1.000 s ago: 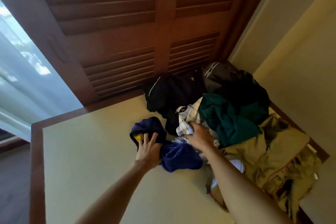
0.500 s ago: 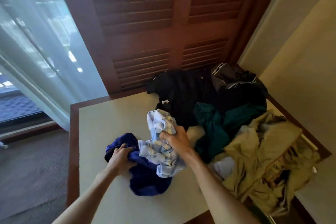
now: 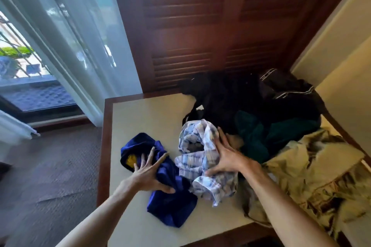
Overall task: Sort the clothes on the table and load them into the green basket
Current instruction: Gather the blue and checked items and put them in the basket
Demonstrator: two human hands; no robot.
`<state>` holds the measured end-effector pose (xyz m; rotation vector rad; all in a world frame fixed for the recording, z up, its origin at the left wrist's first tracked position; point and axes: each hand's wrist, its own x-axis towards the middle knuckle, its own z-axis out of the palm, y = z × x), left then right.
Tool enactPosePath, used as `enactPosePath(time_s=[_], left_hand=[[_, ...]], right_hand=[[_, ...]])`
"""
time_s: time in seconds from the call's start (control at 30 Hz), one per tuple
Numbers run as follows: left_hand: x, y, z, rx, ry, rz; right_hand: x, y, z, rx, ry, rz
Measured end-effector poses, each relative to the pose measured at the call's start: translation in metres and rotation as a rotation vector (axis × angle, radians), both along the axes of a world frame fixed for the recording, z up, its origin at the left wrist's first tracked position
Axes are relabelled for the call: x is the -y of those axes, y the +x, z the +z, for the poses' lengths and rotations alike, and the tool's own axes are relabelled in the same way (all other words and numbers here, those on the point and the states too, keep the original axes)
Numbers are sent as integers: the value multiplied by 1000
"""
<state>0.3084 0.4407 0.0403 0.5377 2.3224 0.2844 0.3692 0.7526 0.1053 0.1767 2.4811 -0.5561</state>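
At the far left I see a sheer white curtain (image 3: 66, 32) over a glass door, with dark carpet (image 3: 50, 166) below it. Next comes the cream surface (image 3: 144, 118) with its reddish wooden border. My left hand (image 3: 147, 172) lies flat on a crumpled blue garment (image 3: 170, 196), fingers spread and straight, thumb out toward the right; it presses down and is not clenched around anything. A yellow patch shows on that garment just beside the fingertips. Touching the blue garment on its right is a bunched white-and-blue checked shirt (image 3: 198, 146). My right hand (image 3: 225, 156) rests on this shirt with fingers splayed and fairly straight, the thumb low against the cloth; motion blur keeps me from seeing whether any fold is pinched, but it looks released, pressing the shirt. Behind the shirt lies a black garment (image 3: 224, 96) against the brown louvred doors (image 3: 200, 26), and further right a second dark garment with white piping (image 3: 285, 90). A dark green garment (image 3: 259, 134) sits between these and a khaki garment (image 3: 311, 172), which spreads to the right edge of the surface by the cream wall (image 3: 345, 56). I cannot see the green basket.
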Motion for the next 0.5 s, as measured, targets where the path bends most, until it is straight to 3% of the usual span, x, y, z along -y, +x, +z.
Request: enactPosePath(time_s=[0.1,0.2,0.37,0.5], left_hand=[[-7,18,-23,-136,-43,-115],[1,25,-44,-314,0,-192],[4,7,-38,-368,220,-56],[1,-36,7,-379,368,204]], right_hand=[[33,-3,-35,46,205,315],[61,0,-67,65,306,407],[60,-16,-52,-130,247,278],[48,-39,-13,-153,-76,-120]])
